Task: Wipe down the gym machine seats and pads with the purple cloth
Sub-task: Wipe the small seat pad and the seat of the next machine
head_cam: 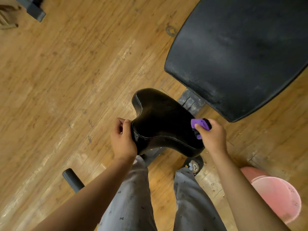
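Well to the left of my left grip (123, 139), and nearer me, a dark bar end (73, 180) pokes out over the wooden floor (66, 80). The left grip is clamped on the near left corner of the small black seat (164, 124), fingers curled round its edge. Across the seat, my right grip (213, 137) is closed on the purple cloth (196, 122), which is bunched and pressed against the seat's right edge. Beyond the right grip lies the large black pad (238, 52), apart from the seat. To the right of that grip, nearer me, sits a pink bucket (275, 194).
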The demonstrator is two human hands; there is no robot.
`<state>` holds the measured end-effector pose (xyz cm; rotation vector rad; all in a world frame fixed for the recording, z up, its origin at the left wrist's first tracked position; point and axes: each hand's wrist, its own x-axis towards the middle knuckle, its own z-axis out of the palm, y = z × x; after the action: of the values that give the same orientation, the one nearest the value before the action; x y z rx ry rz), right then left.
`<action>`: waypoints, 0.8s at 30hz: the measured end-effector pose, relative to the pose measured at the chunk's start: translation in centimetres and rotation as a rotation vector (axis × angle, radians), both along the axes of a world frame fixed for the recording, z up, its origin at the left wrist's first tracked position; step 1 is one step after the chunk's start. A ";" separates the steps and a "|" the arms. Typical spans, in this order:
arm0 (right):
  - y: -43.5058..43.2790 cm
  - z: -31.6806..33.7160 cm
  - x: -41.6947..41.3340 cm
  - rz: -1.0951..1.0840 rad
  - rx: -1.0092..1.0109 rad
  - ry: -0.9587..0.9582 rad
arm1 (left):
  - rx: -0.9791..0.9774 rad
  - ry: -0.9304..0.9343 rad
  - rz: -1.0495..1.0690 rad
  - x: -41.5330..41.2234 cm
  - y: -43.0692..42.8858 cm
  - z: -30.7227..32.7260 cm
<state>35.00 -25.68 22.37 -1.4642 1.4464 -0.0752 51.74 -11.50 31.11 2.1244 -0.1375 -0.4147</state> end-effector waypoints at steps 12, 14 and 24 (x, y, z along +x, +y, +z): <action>6.9 7.7 4.7 0.106 -0.142 -0.416 | -0.023 0.010 0.018 0.1 0.2 -0.3; 7.1 6.9 3.5 0.137 -0.132 -0.399 | -0.012 -0.007 0.024 0.0 0.2 -0.3; -4.3 -0.7 9.1 0.273 0.104 -0.074 | 0.027 -0.066 -0.015 0.3 0.5 -0.5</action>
<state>44.15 -29.98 21.67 -1.5425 1.1636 0.1126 52.02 -10.97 30.58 2.1657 -0.1871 -0.3570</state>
